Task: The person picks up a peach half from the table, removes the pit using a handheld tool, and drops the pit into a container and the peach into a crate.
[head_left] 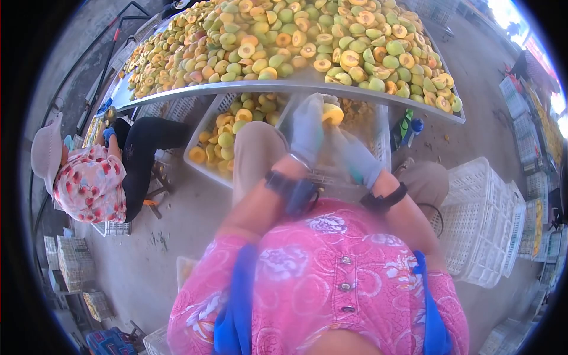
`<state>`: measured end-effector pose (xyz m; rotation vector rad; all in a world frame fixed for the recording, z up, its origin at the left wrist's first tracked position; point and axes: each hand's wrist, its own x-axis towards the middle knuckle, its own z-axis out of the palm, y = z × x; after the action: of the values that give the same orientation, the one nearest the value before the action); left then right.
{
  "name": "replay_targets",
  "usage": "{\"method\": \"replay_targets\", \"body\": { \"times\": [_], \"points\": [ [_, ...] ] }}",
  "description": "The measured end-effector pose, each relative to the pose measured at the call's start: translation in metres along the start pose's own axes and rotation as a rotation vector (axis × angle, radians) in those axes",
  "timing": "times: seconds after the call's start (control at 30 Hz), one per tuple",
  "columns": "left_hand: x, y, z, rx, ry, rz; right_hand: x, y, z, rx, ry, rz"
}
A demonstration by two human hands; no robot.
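Both my hands wear pale grey gloves and meet just below the front edge of a metal table (pixel 278 87) heaped with halved yellow-green fruit. My left hand (pixel 308 127) is closed around a fruit half (pixel 332 113), its orange cut face showing. Close beneath that fruit, my right hand (pixel 355 155) is blurred, and its fingers are too smeared to read. A white crate (pixel 198 133) of fruit halves stands under the table, left of my hands. Behind my hands, a second crate (pixel 381 136) holds small brown pieces, perhaps pits.
A person (pixel 92 186) in a hat and flowered shirt sits at the left, wearing blue gloves. Stacked white crates (pixel 482 222) stand beside my right knee. A blue-capped object (pixel 416 125) is under the table's right end. More crates (pixel 74 263) line the left side.
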<state>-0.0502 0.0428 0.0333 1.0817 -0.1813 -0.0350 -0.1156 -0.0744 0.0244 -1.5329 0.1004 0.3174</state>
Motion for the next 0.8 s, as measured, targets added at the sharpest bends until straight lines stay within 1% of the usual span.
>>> {"method": "replay_targets", "body": {
  "times": [0.03,0.1,0.17,0.23,0.27,0.3,0.33,0.37,0.4,0.43,0.47,0.53,0.57,0.6,0.63,0.7,0.73,0.8],
  "points": [
    [0.0,0.001,0.0,0.031,-0.011,0.036,0.004,0.004,0.0,-0.001,-0.002,0.001],
    [-0.002,0.003,-0.001,0.047,-0.018,0.023,0.013,0.016,0.001,0.25,-0.04,0.009],
    [-0.003,0.004,-0.001,0.064,-0.031,0.011,0.011,0.015,0.002,0.235,-0.028,-0.032],
    [-0.003,0.005,0.0,0.057,-0.044,0.056,0.008,0.014,0.0,0.218,-0.016,-0.071],
    [-0.003,0.008,0.001,0.057,-0.043,0.057,0.005,0.012,-0.005,0.245,-0.095,-0.026],
    [-0.003,0.01,0.002,-0.049,-0.032,-0.01,0.003,0.01,-0.007,0.271,-0.175,0.018],
    [-0.003,0.015,0.004,-0.155,-0.022,-0.077,0.001,0.004,-0.004,0.271,-0.177,0.015],
    [-0.004,0.019,0.005,-0.153,-0.023,-0.072,-0.004,-0.005,0.0,0.223,-0.148,-0.02],
    [-0.004,0.024,0.005,-0.224,-0.027,-0.119,-0.008,-0.014,0.003,0.175,-0.118,-0.055],
    [-0.005,0.027,0.005,-0.295,-0.03,-0.168,-0.011,-0.021,0.003,0.174,-0.12,-0.058],
    [-0.007,0.031,0.007,-0.295,-0.029,-0.166,-0.015,-0.027,0.003,0.125,-0.132,-0.065],
    [-0.009,0.039,0.01,-0.179,-0.06,-0.005,-0.02,-0.038,0.002,0.075,-0.15,-0.077],
    [-0.01,0.044,0.012,-0.176,-0.06,0.002,-0.023,-0.042,0.0,0.149,-0.188,-0.042],
    [-0.011,0.049,0.013,-0.062,-0.061,0.095,-0.026,-0.046,0.001,0.222,-0.226,-0.006],
    [-0.012,0.055,0.015,0.054,-0.063,0.188,-0.027,-0.051,0.002,0.221,-0.231,-0.01],
    [-0.014,0.068,0.017,0.026,-0.063,0.175,-0.029,-0.062,0.007,0.33,-0.269,0.05],
    [-0.014,0.072,0.017,-0.004,-0.065,0.157,-0.029,-0.066,0.011,0.327,-0.278,0.045],
    [-0.012,0.073,0.013,-0.029,-0.085,0.179,-0.029,-0.074,0.017,-0.003,-0.184,-0.1]
  ]
}}
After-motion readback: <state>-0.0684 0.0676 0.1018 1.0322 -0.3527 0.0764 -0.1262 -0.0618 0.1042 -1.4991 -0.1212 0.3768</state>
